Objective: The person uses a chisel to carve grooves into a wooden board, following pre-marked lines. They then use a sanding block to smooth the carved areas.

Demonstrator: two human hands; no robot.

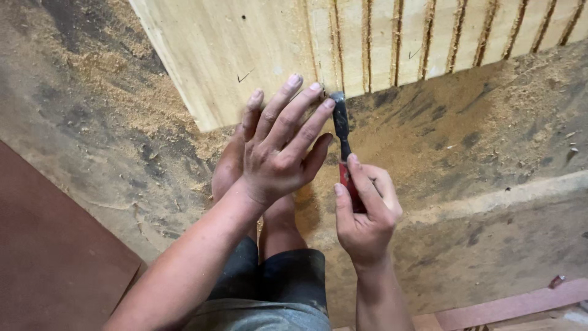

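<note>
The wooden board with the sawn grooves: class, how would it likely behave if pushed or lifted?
The board looks thick and flat, so probably stiff, unlikely to roll. Its grooves may make that part snap more easily. Sawdust on the floor might let it slide.

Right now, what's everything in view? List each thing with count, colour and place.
board: one, pale wood with sawn grooves on its right part, top centre
chisel: one, dark blade and red handle, tip at the board's lower edge
sawdust: tan, spread over the floor
floor: grey-brown, dusty
sheet: one, reddish-brown, lower left
strip: one, reddish, lower right
knee: one, under the left hand
left hand: fingers spread, fingertips at the board's edge
right hand: gripping the chisel handle
</note>
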